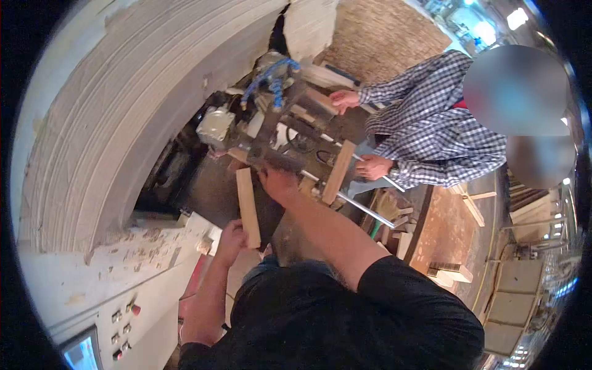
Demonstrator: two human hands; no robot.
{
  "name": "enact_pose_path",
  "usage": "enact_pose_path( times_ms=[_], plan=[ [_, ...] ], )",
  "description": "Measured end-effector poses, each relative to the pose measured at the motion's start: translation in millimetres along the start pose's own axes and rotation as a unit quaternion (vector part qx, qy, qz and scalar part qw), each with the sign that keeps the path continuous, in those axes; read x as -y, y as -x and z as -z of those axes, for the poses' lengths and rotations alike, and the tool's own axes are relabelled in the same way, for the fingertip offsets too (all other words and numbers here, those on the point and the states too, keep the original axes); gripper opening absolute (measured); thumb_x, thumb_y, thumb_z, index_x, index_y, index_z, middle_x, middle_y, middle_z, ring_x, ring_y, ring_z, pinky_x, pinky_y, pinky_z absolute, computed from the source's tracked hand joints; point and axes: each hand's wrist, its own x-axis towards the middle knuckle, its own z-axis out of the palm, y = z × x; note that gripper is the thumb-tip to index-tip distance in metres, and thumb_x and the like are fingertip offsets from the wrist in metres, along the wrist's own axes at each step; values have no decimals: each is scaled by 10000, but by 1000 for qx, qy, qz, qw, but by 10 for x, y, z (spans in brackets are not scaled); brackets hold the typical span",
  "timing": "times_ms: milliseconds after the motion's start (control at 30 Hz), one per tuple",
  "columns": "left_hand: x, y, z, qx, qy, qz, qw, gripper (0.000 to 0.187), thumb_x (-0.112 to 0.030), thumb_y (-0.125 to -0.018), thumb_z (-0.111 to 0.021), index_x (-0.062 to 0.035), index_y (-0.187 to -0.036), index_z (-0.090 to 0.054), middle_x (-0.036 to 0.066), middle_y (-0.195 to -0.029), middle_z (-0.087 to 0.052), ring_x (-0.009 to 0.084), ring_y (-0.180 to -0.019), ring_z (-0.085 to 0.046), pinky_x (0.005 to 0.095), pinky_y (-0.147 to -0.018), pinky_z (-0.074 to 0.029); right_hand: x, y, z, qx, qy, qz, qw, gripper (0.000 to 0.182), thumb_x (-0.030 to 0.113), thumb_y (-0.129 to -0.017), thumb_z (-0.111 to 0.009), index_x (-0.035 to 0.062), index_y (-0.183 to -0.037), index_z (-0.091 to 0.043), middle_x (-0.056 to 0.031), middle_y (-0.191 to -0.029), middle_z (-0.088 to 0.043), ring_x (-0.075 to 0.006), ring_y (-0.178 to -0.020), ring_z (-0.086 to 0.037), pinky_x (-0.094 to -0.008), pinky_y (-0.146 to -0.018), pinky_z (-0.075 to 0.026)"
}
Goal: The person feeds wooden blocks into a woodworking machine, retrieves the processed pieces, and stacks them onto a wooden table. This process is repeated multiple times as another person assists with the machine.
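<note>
My left hand (230, 242) is closed around the lower end of a pale wooden block (248, 208), which stands out lengthwise in front of me. My right hand (279, 185) reaches in at the dark metal part of the machine (274, 157). Its fingers are blurred and partly hidden there, so I cannot make out whether they grip anything. Just beyond, a short wooden piece (237, 154) sits in the machine. Another wooden block (338, 172) lies across the metal rods (367, 208) to the right, near a co-worker's hand (374, 167).
A co-worker in a checked shirt (431, 148) stands at the right, the other hand (344, 100) by a wooden piece (322, 100). Blue coiled hoses (276, 92) hang over the machine. A control panel (123, 327) is at lower left. Wood pieces (453, 271) lie on a brown table (447, 228).
</note>
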Motion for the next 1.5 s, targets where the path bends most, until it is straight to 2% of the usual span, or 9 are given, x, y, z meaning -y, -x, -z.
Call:
enact_pose_path(
  times_ms=[33,100,567,633,733,967,1133,1300,1500],
  plan=[
    [-20,19,-64,-4,28,-5,1000,421,-72,-846,-587,-22,-1254,-498,101,-991,-652,172,-823,-641,305,-693,-543,-29,4,-44,9,-4,6,1000,456,409,-933,-535,94,-1262,-563,-239,-1218,-615,-421,-1147,-583,-534,-1012,-429],
    [-54,85,-226,-52,18,-8,998,380,-49,-853,-561,-8,-1224,-489,109,-967,-639,185,-787,-647,317,-655,-568,-114,-32,-144,-183,61,134,972,464,445,-927,-552,95,-1230,-589,-218,-1172,-633,-412,-1118,-595,-525,-989,-450],
    [-731,264,-514,-211,131,-78,966,285,-121,-974,-571,-37,-1224,-463,99,-1017,-632,204,-816,-659,333,-640,-583,9,31,-152,-163,-34,23,986,359,336,-806,-677,97,-1070,-630,-177,-1097,-672,-361,-1069,-635,-472,-929,-502],
    [-897,126,-443,-239,166,-120,949,270,-106,-968,-573,-35,-1212,-482,95,-1015,-638,190,-801,-657,324,-636,-582,12,257,-26,-34,-94,3,995,357,264,-755,-713,60,-1026,-604,-200,-1059,-647,-381,-1060,-617,-474,-920,-500],
    [-1052,-200,-267,-251,157,-141,945,255,-83,-958,-568,-25,-1199,-505,93,-1021,-647,174,-804,-662,316,-635,-586,-377,727,-316,-187,-41,103,976,331,246,-793,-640,31,-1041,-600,-221,-997,-602,-425,-966,-599,-507,-912,-487],
    [-1173,-966,-460,-293,91,-118,944,496,-9,-902,-603,-7,-1368,-432,109,-945,-650,199,-727,-669,313,-531,-572,-1191,2017,-233,76,-181,-39,980,392,258,-755,-786,33,-1004,-583,-178,-937,-646,-351,-900,-650,-431,-792,-525],
    [-900,-1593,-662,-260,16,-171,950,573,6,-861,-643,0,-1390,-421,150,-918,-682,226,-680,-683,321,-495,-565,-1854,2436,-342,125,-423,-57,896,371,170,-839,-763,35,-1155,-623,-40,-915,-675,-140,-825,-642,-298,-738,-520],
    [-1077,-1715,-859,-347,-196,-78,914,343,52,-829,-635,63,-1167,-581,166,-748,-685,251,-562,-676,359,-441,-550,-2283,2828,-97,126,-536,-135,824,314,85,-874,-720,15,-1164,-619,-29,-910,-664,-115,-804,-627,-269,-727,-509],
    [-941,-1757,-875,-322,-103,-113,934,290,-37,-789,-718,66,-1045,-624,207,-817,-693,281,-622,-691,384,-479,-564,-2674,3245,203,13,-622,-174,763,311,67,-872,-688,29,-1171,-610,-38,-931,-664,-129,-834,-629,-277,-764,-508]
  ],
)
